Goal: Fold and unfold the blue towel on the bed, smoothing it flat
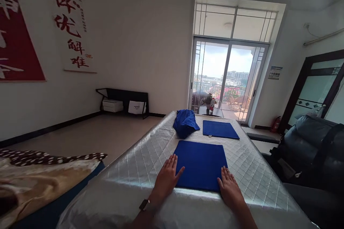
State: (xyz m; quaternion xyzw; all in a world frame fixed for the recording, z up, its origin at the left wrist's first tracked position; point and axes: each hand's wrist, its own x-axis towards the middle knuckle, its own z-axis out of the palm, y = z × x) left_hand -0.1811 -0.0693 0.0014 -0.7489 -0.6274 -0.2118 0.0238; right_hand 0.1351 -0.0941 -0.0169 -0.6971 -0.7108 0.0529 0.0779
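Observation:
A flat blue cloth rectangle [200, 164] lies on the quilted silvery cover [134, 164] in front of me. My left hand [167, 174] rests along its left edge, fingers stretched out and thumb spread onto the cloth. Along the lower right edge lies my right hand [228, 183], open, with its fingertips touching the border. Neither hand grips anything. Beyond it, a second flat blue cloth rectangle [220, 129] sits to the right, with a small pale bit at its near edge. To its left is a crumpled heap of blue cloth [186, 123].
A patterned blanket [48, 182] covers a surface at the lower left. Dark bags [311, 150] are piled on the right. A small table [212, 112] with a bottle and plant stands before the glass door [209, 71]. A black shelf [126, 96] stands against the wall.

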